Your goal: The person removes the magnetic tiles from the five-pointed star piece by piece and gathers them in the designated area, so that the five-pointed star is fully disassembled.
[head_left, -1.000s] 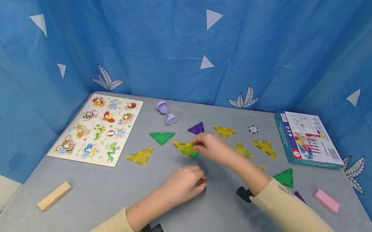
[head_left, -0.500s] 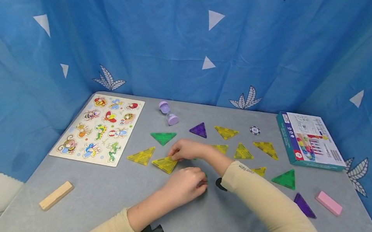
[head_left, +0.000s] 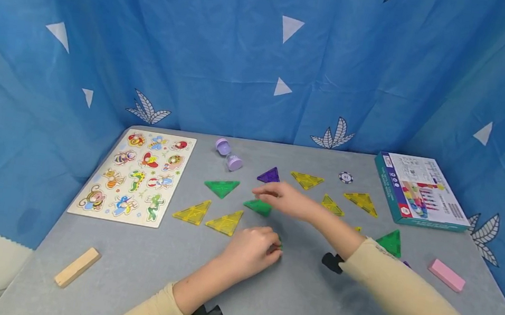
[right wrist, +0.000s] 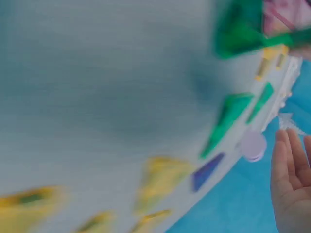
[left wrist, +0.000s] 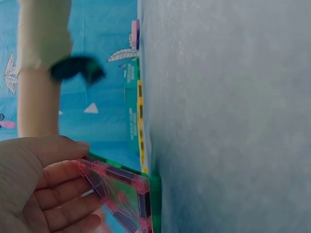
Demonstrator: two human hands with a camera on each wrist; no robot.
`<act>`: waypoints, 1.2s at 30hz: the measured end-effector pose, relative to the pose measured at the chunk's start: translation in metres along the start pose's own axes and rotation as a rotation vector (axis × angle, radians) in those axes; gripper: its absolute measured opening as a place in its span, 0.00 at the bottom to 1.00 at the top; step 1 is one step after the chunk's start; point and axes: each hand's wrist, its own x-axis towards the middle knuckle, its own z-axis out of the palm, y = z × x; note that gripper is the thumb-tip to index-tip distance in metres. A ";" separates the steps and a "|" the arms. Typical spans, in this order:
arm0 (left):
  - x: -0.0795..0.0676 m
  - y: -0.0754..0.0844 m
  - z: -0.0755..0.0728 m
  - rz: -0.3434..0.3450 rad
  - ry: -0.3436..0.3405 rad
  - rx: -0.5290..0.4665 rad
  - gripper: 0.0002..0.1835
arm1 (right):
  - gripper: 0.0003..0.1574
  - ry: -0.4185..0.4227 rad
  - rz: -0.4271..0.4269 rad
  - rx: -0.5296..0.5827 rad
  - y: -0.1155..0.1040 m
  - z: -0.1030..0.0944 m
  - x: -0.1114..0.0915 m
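Observation:
My left hand (head_left: pixel 252 248) is low over the middle of the table. In the left wrist view, it pinches a joined piece of triangular magnetic tiles: a pink tile (left wrist: pixel 121 194) against a green tile (left wrist: pixel 156 204) standing at the table surface. From the head view this piece is mostly hidden behind the fingers. My right hand (head_left: pixel 287 200) hovers beside a loose green triangular tile (head_left: pixel 259 207), fingers extended and holding nothing. Left of it lie two yellow triangular tiles (head_left: pixel 225 222) and another green tile (head_left: pixel 222 188). Behind sits a purple triangular tile (head_left: pixel 269 174).
More yellow tiles (head_left: pixel 307 180) and a green tile (head_left: pixel 391 243) lie on the right. Around them are a boxed set (head_left: pixel 434 192), a pink block (head_left: pixel 446 275) and a poker chip (head_left: pixel 346 177). Leftward are an insect puzzle board (head_left: pixel 130 176), purple cups (head_left: pixel 234 163) and a wooden block (head_left: pixel 77 267).
My right hand carried a yellow tile leftward, set it beside the other yellow tile, let go and drew back right. My left hand kept its place with the joined tiles.

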 end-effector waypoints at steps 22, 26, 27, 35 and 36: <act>-0.013 0.010 -0.016 -0.243 -0.171 0.253 0.19 | 0.12 0.203 -0.210 -0.433 0.026 0.055 -0.079; -0.014 0.006 -0.014 -0.245 -0.170 0.216 0.16 | 0.08 0.284 -0.265 -0.442 0.020 0.059 -0.084; -0.014 0.006 -0.014 -0.242 -0.167 0.209 0.15 | 0.07 0.298 -0.265 -0.442 0.019 0.060 -0.085; -0.015 0.001 -0.015 -0.232 -0.166 0.134 0.13 | 0.04 0.397 -0.054 -0.228 0.023 0.049 -0.089; -0.015 0.000 -0.016 -0.234 -0.167 0.119 0.13 | 0.04 0.411 -0.006 -0.174 0.024 0.045 -0.090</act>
